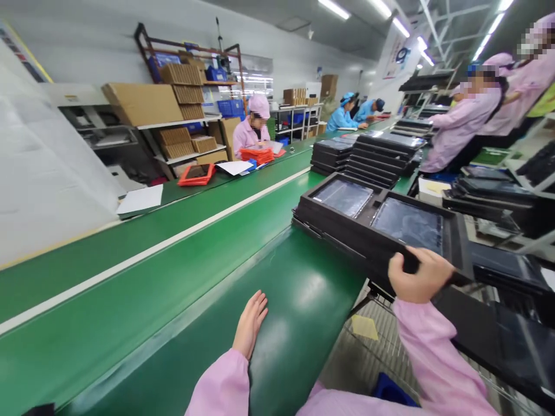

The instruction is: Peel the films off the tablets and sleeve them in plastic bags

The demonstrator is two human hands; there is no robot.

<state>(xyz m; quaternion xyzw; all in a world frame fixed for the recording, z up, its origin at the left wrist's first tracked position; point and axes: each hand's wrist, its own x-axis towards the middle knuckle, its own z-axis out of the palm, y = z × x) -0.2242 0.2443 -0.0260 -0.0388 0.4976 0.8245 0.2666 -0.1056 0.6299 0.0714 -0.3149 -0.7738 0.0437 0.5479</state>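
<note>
Black plastic tray (372, 216) sits just off the edge of the green conveyor belt (303, 289), the right hand (418, 276) with its grip closed on the rim, likely so the two tablet screens (407, 225) go untouched. Meanwhile the left hand (250, 323) lies open and flat on the belt, holding nothing. Stacked trays (373, 156) sit farther along the belt.

Black plastic tray (376, 202) — two glass panels (407, 225), tilted
</note>
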